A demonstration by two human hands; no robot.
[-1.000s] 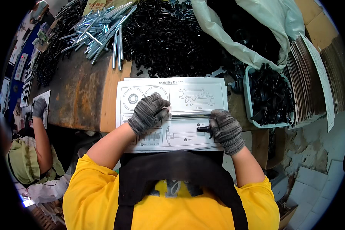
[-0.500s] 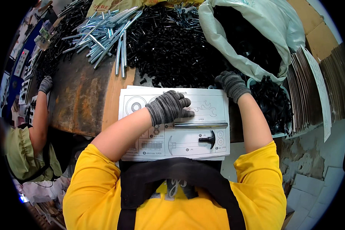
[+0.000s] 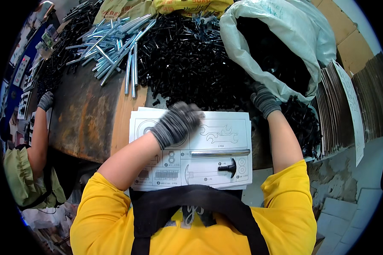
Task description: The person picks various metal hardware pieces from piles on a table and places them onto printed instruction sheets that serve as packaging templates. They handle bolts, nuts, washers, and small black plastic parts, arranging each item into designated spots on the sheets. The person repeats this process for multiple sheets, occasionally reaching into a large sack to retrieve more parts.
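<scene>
In grey knit gloves, my left hand is over the upper left part of a white printed sheet with line drawings of parts; motion smears its fingers. My right hand is past the sheet's far right corner, at the edge of the black bolt pile and beside the white sack. Its fingertips are lost against the dark parts. On the sheet lie a shiny metal tube and, below it, a black T-shaped part.
Silvery tubes lie heaped at the far left. A bin of black parts stands right of my right forearm, beside stacked cardboard sheets. At left, a co-worker's gloved hand rests near the bench edge.
My left hand has drawn back leftward over the sheet, its fingers now blurred. My right hand has shifted slightly right, toward the sack. The whole view has tilted a little.
</scene>
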